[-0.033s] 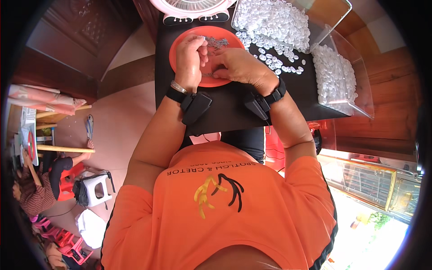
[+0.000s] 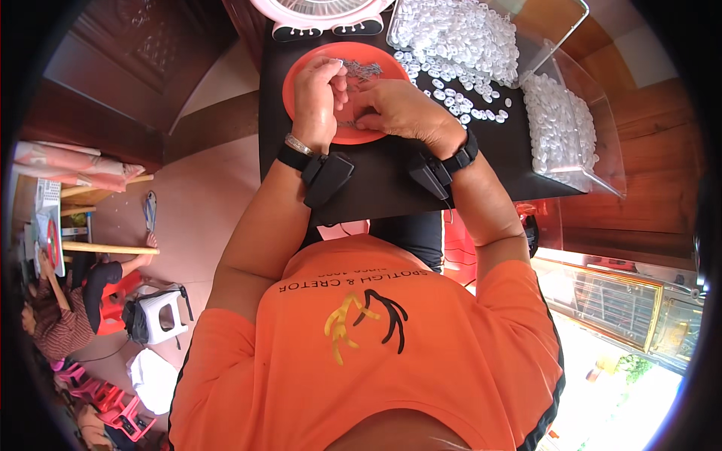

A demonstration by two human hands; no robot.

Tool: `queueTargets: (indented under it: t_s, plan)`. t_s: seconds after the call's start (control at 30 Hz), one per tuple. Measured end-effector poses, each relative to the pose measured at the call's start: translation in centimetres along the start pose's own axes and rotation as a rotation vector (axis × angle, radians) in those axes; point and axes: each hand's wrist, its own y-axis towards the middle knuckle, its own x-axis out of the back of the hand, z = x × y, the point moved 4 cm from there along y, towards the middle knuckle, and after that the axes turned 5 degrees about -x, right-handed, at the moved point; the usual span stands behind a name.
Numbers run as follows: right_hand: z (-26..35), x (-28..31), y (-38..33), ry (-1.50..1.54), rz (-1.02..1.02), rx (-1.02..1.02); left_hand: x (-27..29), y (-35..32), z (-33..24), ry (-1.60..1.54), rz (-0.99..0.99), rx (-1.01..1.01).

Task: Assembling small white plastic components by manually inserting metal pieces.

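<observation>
A round orange-red plate (image 2: 295,71) lies on the dark table, with a pile of small grey metal pieces (image 2: 362,71), thin like screws, toward its far side. Over the plate's left part my left hand (image 2: 316,94) is closed, its fingers curled inward. A small whitish spot shows at its fingertips, too small to name. My right hand (image 2: 410,109) reaches in from the right, thumb and fingers bent together low over the plate beside a few grey pieces. Whatever its fingertips hold is hidden. Each wrist carries a black strap with a black box.
Oval clear-white plastic pieces (image 2: 459,98) lie scattered right of the plate. More fill a clear bin (image 2: 457,37) behind and another clear bin (image 2: 560,128) at right. A pink fan-like appliance (image 2: 323,10) stands at the back. Far left, another person (image 2: 64,323) sits by a table.
</observation>
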Motion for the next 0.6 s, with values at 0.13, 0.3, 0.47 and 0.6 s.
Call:
queueTargets:
  t_s: [0.13,0.3,0.47,0.6]
  plan:
    - [0.1,-0.1,0.0,0.005,-0.06,0.07,0.0,0.1,0.1,0.011,0.007,0.016]
    - [0.1,0.2,0.0,-0.034,-0.18,0.062,-0.1,0.1,-0.1,-0.044,0.008,-0.029]
    - [0.9,0.9,-0.3,0.007,-0.219,0.052,0.3,0.1,-0.7,-0.049,-0.032,-0.08]
    - [1.6,-0.3,0.0,-0.052,-0.129,0.053,0.0,-0.1,-0.8,-0.06,-0.049,-0.087]
